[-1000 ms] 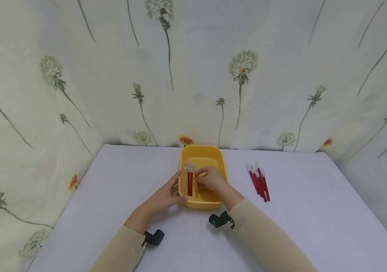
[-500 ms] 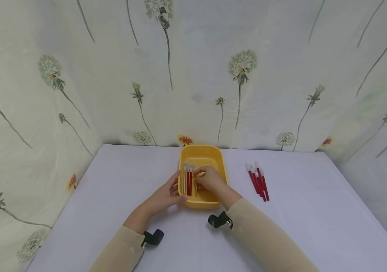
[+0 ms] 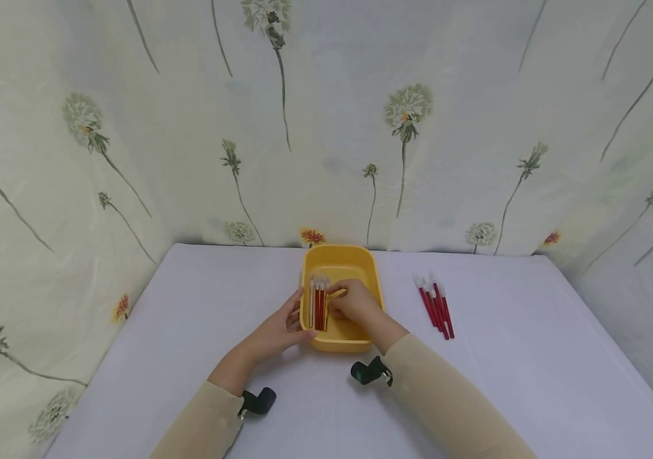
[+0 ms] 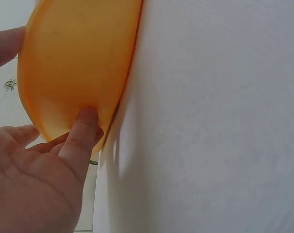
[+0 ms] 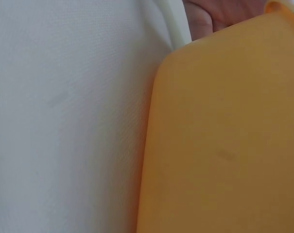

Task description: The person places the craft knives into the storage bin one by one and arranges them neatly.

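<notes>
A yellow plastic tray (image 3: 340, 256) stands on the table, its outer wall (image 4: 78, 58) filling much of the left wrist view. My left hand (image 3: 276, 333) holds its left side, thumb at the near rim, fingers against the wall. Inside, a pale-handled paintbrush (image 3: 312, 309) and red-handled paintbrushes (image 3: 319, 309) lie side by side along the left wall. My right hand (image 3: 358, 302) reaches into the tray and pinches a slim yellow-handled paintbrush (image 3: 326, 313) right beside the red ones. The right wrist view shows mostly tray wall (image 5: 224, 121); the right fingertips are hidden there.
Several red-handled paintbrushes (image 3: 437, 309) lie in a loose bundle on the white tablecloth (image 3: 498, 357), right of the tray. A flower-printed curtain (image 3: 326, 127) hangs behind the table and at both sides.
My right hand has shifted the yellow-handled paintbrush slightly left, up against the red ones. My left hand and the tray stay put.
</notes>
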The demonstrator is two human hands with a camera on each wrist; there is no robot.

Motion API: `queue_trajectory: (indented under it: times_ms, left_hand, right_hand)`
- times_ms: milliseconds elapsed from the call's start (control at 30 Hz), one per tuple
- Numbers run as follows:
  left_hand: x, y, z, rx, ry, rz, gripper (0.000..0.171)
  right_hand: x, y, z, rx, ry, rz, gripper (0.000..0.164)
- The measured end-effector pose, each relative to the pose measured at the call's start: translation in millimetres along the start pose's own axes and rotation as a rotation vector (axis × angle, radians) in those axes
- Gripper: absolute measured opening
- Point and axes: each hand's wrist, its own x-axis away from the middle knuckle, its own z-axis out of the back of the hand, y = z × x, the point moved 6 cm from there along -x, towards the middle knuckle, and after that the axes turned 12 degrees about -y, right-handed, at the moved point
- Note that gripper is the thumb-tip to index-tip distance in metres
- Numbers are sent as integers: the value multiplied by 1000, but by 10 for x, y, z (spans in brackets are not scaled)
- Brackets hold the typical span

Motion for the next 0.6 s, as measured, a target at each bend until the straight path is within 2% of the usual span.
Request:
queue_trajectory:
  times_ms: [167, 300, 433, 600]
  left_hand:
    - [-3, -12, 2, 14, -15, -10, 101]
    - [-2, -16, 5, 14, -23, -12, 101]
    - [-5, -21, 14, 19, -26, -17, 101]
    - [0, -23, 27, 12, -26, -13, 100]
  right_hand:
    - [12, -8, 21, 9, 21, 3, 22]
    - [44, -57, 81, 80, 66, 39, 18]
    - [132, -178, 150, 110, 72, 77, 17]
    - [306, -364, 274, 141, 60, 74, 23]
